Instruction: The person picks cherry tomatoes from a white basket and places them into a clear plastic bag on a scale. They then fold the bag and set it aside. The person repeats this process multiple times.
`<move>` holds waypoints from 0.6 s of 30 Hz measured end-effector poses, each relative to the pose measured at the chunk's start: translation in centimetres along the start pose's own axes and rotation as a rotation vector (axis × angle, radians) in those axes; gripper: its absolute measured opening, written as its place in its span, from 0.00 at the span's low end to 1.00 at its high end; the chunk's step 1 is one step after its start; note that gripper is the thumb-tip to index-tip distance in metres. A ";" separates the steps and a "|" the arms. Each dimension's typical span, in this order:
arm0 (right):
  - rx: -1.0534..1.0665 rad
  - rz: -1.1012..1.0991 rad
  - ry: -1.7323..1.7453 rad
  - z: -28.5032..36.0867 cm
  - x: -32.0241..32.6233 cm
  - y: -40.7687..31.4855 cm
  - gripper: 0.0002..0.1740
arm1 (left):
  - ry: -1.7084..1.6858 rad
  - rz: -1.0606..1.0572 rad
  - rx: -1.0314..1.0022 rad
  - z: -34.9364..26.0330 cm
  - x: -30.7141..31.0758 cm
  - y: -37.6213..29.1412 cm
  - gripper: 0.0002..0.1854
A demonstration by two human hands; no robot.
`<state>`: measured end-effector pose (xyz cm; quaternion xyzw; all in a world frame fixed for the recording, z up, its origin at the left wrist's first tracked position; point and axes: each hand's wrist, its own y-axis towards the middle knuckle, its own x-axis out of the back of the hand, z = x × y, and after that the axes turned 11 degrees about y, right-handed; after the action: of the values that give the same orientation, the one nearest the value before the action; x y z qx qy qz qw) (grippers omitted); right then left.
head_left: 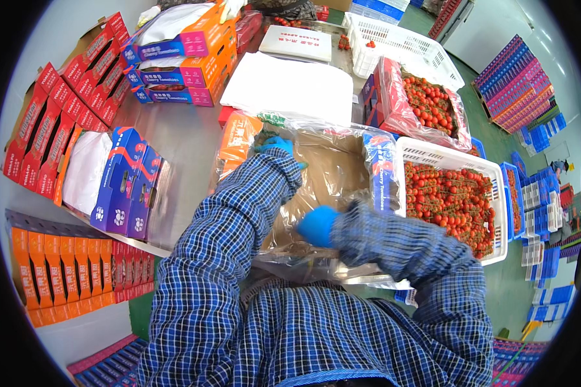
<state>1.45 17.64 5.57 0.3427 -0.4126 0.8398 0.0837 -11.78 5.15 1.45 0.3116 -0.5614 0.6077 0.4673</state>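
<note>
In front of me lies a cardboard box [381, 169] in blue, orange and red, with a clear plastic liner [329, 174] spread inside and over its rims. My left hand [277, 145], in a blue glove, is at the box's far left corner; its fingers are partly hidden, with something greenish beside them. My right hand [318, 226], also gloved in blue, is blurred over the near part of the liner, and its fingers cannot be made out. To the right, a white plastic crate [501, 217] holds many cherry tomatoes on the vine [448, 203].
Behind the box lie white paper sheets [290, 87] and a white foam lid [296, 43]. A lined red box of tomatoes [428, 104] stands back right, near a white crate [402, 36]. Stacked cartons [179, 72] and blue cartons [126, 184] stand left. Another person's gloved hand [232, 8] touches the stack.
</note>
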 end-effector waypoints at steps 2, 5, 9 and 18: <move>0.250 -0.076 -0.142 3.3 0.3 4.5 0.14 | 0.016 0.040 -0.007 -0.2 0.5 -0.2 0.49; 0.381 -0.111 -0.207 6.4 0.4 7.5 0.14 | -0.019 -0.014 -0.053 -0.1 0.9 -0.9 0.48; 0.402 -0.079 -0.154 3.8 3.2 4.7 0.16 | -0.040 -0.007 -0.121 0.4 2.1 -1.3 0.47; -0.369 -0.383 0.082 -16.8 14.4 -1.5 0.28 | 0.074 -0.155 -0.335 4.7 8.2 2.6 0.24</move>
<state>-17.29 29.14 8.67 0.3590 -0.4828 0.7324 0.3188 -17.83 2.53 8.65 0.2492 -0.6113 0.4790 0.5786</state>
